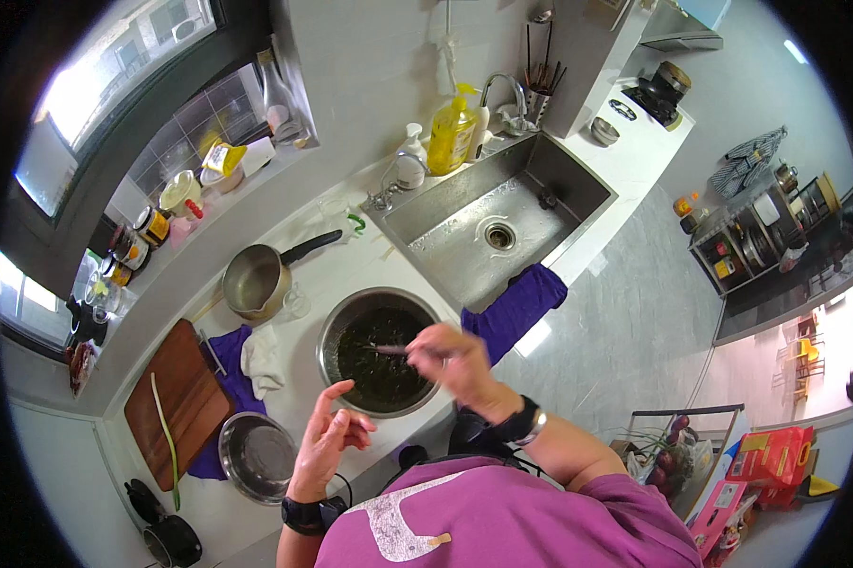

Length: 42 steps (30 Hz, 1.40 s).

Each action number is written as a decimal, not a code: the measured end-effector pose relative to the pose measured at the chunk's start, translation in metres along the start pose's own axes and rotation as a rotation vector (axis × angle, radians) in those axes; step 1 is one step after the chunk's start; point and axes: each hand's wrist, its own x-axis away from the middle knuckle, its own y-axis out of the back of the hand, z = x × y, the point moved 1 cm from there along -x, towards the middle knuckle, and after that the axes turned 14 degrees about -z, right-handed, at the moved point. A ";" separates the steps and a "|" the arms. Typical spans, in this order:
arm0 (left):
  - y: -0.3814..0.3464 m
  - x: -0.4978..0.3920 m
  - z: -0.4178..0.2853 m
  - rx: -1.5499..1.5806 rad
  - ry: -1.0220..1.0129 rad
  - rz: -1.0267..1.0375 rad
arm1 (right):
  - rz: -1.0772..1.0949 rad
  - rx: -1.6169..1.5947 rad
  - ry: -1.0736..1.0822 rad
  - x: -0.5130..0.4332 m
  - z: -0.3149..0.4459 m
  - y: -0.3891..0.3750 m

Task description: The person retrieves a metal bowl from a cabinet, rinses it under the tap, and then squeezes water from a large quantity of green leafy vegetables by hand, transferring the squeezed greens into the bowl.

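Observation:
A steel bowl (325, 369) of dark greenish liquid (380, 380), with small bits in it, stands on the counter in front of me. My right hand (455, 366) is above its right side, gripping a thin utensil (389, 349) that reaches over the liquid. Motion blur hides what kind of utensil it is and whether its tip is under the surface. Just off the lower left rim, my left hand (330, 433) holds nothing, its index finger stretched out and the others loosely curled. Beside that hand sits a second, shallower steel bowl (259, 454).
Left are a wooden cutting board (178, 405) with a green onion (162, 419), and a white cloth (262, 362). A saucepan (256, 280) and a glass cup (296, 304) stand behind the bowl. A purple cloth (515, 309) drapes over the sink's (441, 255) front edge.

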 end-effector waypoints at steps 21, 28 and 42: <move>-0.114 -0.065 0.072 -0.328 -0.019 -0.674 | -1.127 -0.770 -0.861 -0.080 -0.242 0.435; -0.126 -0.076 0.067 -0.328 -0.010 -0.732 | -1.094 -0.782 -0.922 -0.080 -0.228 0.424; -0.064 -0.109 0.070 -0.719 -0.033 -0.746 | -0.677 -0.609 -1.179 -0.062 -0.193 0.392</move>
